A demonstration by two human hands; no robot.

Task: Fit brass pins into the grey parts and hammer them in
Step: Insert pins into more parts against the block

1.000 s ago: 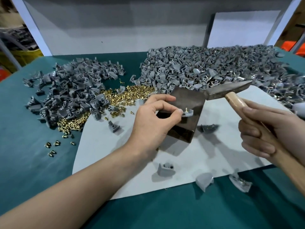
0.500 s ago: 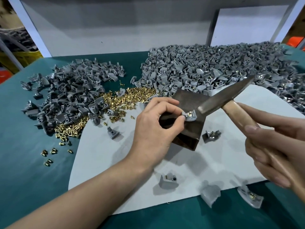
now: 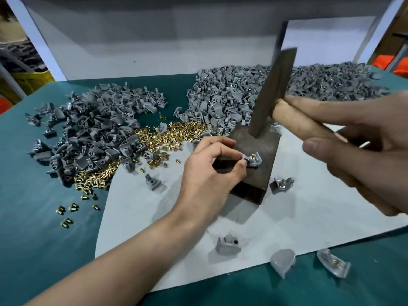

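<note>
While the left hand [image 3: 209, 175] pinches a grey part [image 3: 256, 162] between thumb and forefinger on top of a dark metal block [image 3: 266, 146], the right hand [image 3: 357, 151] is wrapped round the wooden handle of a hammer [image 3: 273, 91]. The hammer's long head stands nearly upright over the far end of the block. A brass pin [image 3: 252, 156] sits in the part with its long axis roughly upright and its top proud of the plastic.

From the hammer's lower end the pin lies nearer and lower, and a little to the left. From the right hand it lies well to the left and below. The left hand is much the nearer one, touching the part on its left side. The blow would seem to need to land straight down along the pin's axis.

What stands in the way is the left hand's own fingertips [image 3: 242, 166], which lie just beside the pin, so a strike drifting left risks hitting them.

Around the block a pale sheet [image 3: 309, 217] covers part of the green bench [image 3: 33, 239]. One part that already carries a pin [image 3: 283, 184] lies just right of the block, and other loose parts are scattered nearer. Heaps of grey parts [image 3: 88, 133] and a spill of loose pins [image 3: 174, 135] lie to the left and far side, apart from the hammer's path.
</note>
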